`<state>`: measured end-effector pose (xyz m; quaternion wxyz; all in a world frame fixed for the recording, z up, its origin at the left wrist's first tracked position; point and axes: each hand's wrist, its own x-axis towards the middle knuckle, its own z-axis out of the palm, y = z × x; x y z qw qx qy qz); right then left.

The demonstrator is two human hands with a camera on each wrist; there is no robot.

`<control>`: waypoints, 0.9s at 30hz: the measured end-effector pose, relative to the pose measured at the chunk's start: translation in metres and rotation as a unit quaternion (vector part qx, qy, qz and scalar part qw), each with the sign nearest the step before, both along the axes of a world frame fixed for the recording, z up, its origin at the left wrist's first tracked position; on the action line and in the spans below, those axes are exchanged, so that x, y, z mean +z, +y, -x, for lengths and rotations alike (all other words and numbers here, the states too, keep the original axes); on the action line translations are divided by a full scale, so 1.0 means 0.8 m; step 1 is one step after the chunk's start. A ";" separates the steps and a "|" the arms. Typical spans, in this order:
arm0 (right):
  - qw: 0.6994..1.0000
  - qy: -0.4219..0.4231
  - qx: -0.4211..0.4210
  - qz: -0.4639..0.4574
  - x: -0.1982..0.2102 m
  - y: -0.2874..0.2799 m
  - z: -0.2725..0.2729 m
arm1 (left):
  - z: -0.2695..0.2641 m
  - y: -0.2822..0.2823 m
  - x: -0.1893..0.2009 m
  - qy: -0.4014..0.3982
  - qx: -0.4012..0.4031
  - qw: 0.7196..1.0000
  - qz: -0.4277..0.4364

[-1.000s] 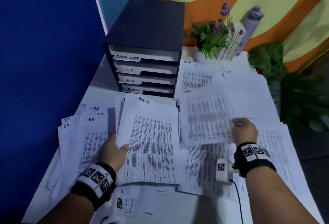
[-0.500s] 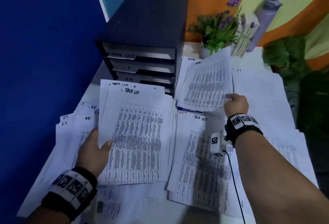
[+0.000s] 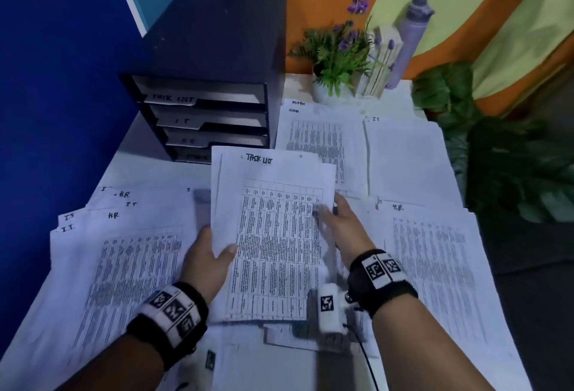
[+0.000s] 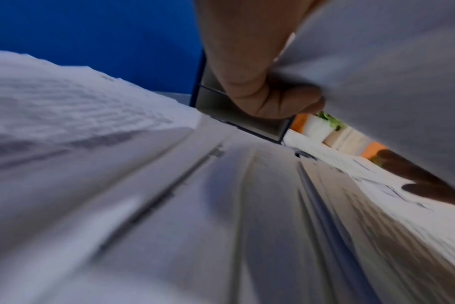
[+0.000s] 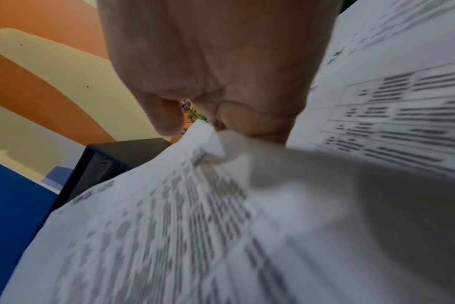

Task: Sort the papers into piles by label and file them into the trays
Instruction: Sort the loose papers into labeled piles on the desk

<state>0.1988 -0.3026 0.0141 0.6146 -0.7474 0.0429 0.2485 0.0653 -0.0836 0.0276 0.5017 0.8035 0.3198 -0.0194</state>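
Paper-strewn table (image 3: pixel 161 173), blurred plant (image 3: pixel 335 52) behind.

Head cam looks down from above; wrist cams sit close, low, facing forward; all share the tray unit (image 3: pixel 214 80).

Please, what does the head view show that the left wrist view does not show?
Only the head view: the handwritten label "TASK LIST" on the white printed sheets, the labelled fronts of the dark tray cabinet, the right hand at the sheets' right edge, and the lilac bottle.

Only the left wrist view: the underside of the held sheets, with the left hand's fingers curled beneath them.

Both: the left hand gripping these sheets, papers spread on the table, the cabinet, the blue wall.
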 end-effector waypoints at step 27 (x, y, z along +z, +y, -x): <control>0.886 -0.112 0.006 0.451 -0.024 -0.053 0.071 | -0.006 -0.067 -0.035 0.068 -0.170 0.982 0.047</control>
